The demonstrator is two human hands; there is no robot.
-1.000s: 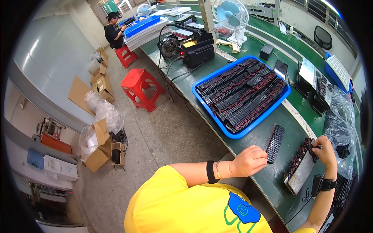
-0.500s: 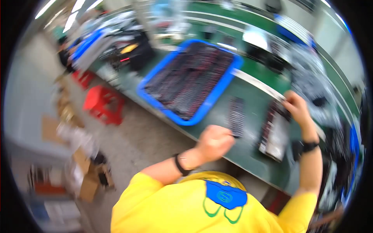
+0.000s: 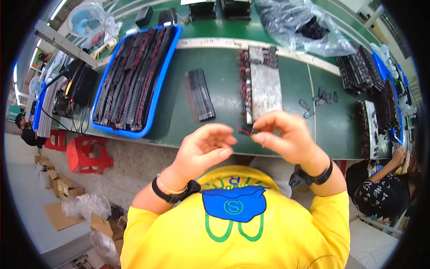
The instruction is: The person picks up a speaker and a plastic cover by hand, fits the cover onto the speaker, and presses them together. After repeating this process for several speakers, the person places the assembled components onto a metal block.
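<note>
in the head view, the right hand (image 3: 286, 135) pinches a small red-and-black part (image 3: 244, 131) between thumb and fingers, over the near side of the counter (image 3: 226, 74). the part's long axis runs roughly sideways — its red end points left, toward the left hand (image 3: 199, 145), whose fingers stand parted from the thumb, gripping nothing visible. a metal block (image 3: 265, 89) lies just beyond, lengthwise front to back.
</note>
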